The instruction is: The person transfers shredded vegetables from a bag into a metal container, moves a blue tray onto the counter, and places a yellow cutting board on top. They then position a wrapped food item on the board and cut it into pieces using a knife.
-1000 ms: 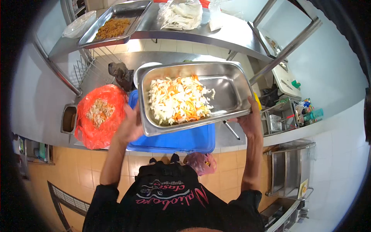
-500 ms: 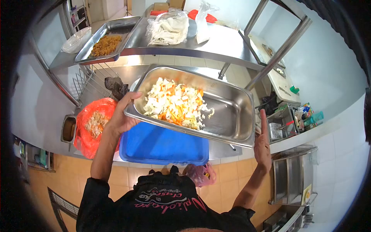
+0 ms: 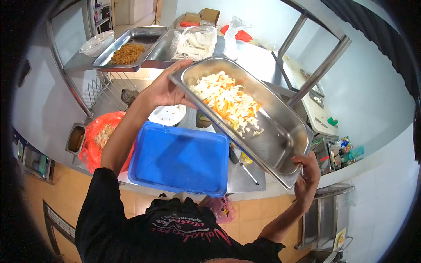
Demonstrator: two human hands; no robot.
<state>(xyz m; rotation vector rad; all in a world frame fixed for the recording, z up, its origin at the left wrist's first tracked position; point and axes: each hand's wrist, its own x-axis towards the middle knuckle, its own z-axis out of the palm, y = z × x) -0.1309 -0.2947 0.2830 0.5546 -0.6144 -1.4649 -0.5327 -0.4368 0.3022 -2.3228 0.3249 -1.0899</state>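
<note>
A deep rectangular steel pan (image 3: 280, 136) is held up at a slant, its left end higher and farther off. Chopped white and orange vegetables (image 3: 230, 103), looking like cabbage and carrot, lie heaped in its left half. My left hand (image 3: 169, 87) grips the upper left end, fingers under the rim. At the lower right corner my right hand (image 3: 307, 175) is closed, thumb over the rim. Below the pan sits a bare blue tray (image 3: 177, 160), with a white plate (image 3: 168, 115) behind it.
A red plastic bag (image 3: 94, 136) with shredded food stands left of the tray. On the raised steel shelf are a tray (image 3: 151, 37) of brown food and a clear bag (image 3: 195, 41) of whitish contents. A knife-like tool (image 3: 245, 171) lies right of the blue tray.
The pan has turned, its left end moving up and away and its right end dropping nearer. My right hand has gone from flat beside the pan to gripping its corner.
</note>
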